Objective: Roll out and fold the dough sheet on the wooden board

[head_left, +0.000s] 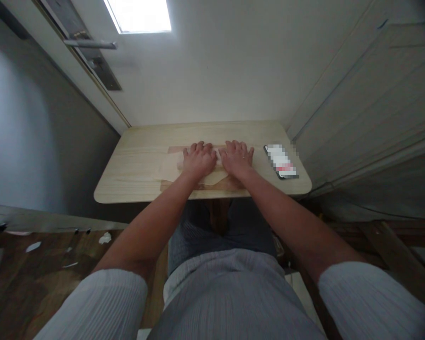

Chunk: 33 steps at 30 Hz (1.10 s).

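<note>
My left hand (198, 159) and my right hand (238, 158) lie side by side, palms down, on a flat pale sheet of dough-like material (170, 167) in the middle of a small light wooden table (138, 156). Both hands have their fingers stretched forward and slightly curled, pressing on a rolled-up part of the sheet between and under them. The sheet rests on a darker wooden board (233, 184) whose edges show in front of and behind my hands. What is directly under my palms is hidden.
A phone (281, 161) lies face up on the table's right side, close to my right hand. A white door with a metal handle (90, 45) stands at the back left. Grey panels flank the table on the right. Small white scraps (105, 237) lie on the dark wooden floor at left.
</note>
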Tool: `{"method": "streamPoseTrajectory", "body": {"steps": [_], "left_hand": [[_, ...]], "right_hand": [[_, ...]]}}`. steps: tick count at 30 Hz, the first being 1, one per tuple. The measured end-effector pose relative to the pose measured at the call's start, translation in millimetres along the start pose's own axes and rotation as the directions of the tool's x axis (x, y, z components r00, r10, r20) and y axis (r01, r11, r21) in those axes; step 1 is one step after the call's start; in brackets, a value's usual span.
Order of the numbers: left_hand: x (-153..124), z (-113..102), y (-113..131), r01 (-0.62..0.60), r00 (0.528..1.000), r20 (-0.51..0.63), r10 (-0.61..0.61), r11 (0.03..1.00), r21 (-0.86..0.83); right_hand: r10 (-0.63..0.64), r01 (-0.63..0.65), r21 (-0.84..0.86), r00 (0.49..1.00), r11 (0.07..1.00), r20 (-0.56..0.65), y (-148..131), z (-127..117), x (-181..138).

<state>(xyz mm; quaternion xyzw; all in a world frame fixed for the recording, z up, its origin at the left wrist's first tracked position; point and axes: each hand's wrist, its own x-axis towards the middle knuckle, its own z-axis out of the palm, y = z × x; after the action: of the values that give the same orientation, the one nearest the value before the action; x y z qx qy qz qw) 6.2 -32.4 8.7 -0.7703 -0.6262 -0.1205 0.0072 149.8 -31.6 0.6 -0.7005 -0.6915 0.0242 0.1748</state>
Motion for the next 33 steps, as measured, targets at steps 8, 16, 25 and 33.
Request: {"method": "streamPoseTrajectory", "body": {"steps": [8,16,25,33], "left_hand": [[32,3,-7,0.009,1.0,0.022,-0.008,0.999,-0.036],[63,9,-14,0.02,0.999,0.027,-0.019,0.999,-0.028],[82,9,-16,0.031,0.999,0.041,-0.03,0.999,-0.041],[79,10,-16,0.025,0.999,0.023,-0.025,1.0,-0.019]], "right_hand": [[0.032,-0.033,0.008,0.997,0.999,0.063,1,6,36],[0.053,-0.055,0.019,0.995,0.998,0.084,3,17,70],[0.067,-0.068,0.007,0.992,0.998,0.109,3,21,92],[0.069,-0.069,-0.001,0.995,0.998,0.067,2,20,87]]}}
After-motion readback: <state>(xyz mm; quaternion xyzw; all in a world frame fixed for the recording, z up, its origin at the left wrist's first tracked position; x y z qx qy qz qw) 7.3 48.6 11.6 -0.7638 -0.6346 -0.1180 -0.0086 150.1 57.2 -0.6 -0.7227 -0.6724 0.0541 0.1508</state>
